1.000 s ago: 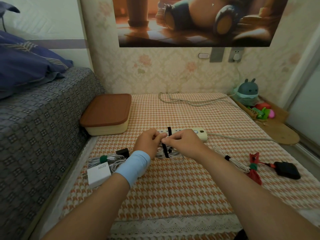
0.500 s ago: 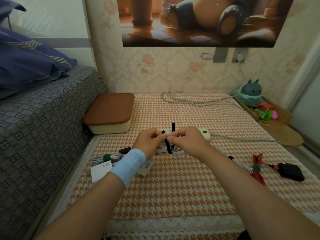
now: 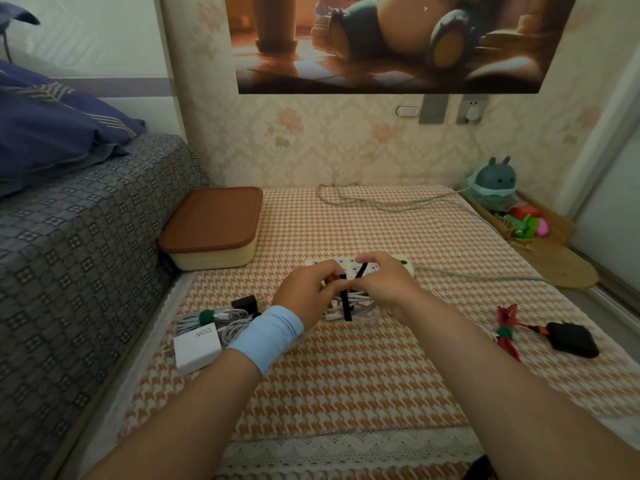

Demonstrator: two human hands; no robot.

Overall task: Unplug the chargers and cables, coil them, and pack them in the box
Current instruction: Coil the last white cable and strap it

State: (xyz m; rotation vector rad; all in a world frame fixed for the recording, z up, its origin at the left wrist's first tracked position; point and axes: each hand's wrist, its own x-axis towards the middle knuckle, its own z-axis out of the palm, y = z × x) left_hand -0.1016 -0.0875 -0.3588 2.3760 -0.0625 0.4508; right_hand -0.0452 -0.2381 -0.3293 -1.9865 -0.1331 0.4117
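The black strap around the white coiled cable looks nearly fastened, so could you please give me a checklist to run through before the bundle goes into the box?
1. Black strap wrapped round the white coiled cable: ok, but its ends are loose.
2. Strap fastened shut: not ok; the left hand and right hand each pinch an end.
3. Cream box with brown lid open: not ok, the lid is on.
4. Way to the box clear: ok, bare cloth lies between.
5. White 120W charger with its green-tied cable packed: not ok, it lies on the cloth.
6. Black charger with red cable coiled: cannot tell.
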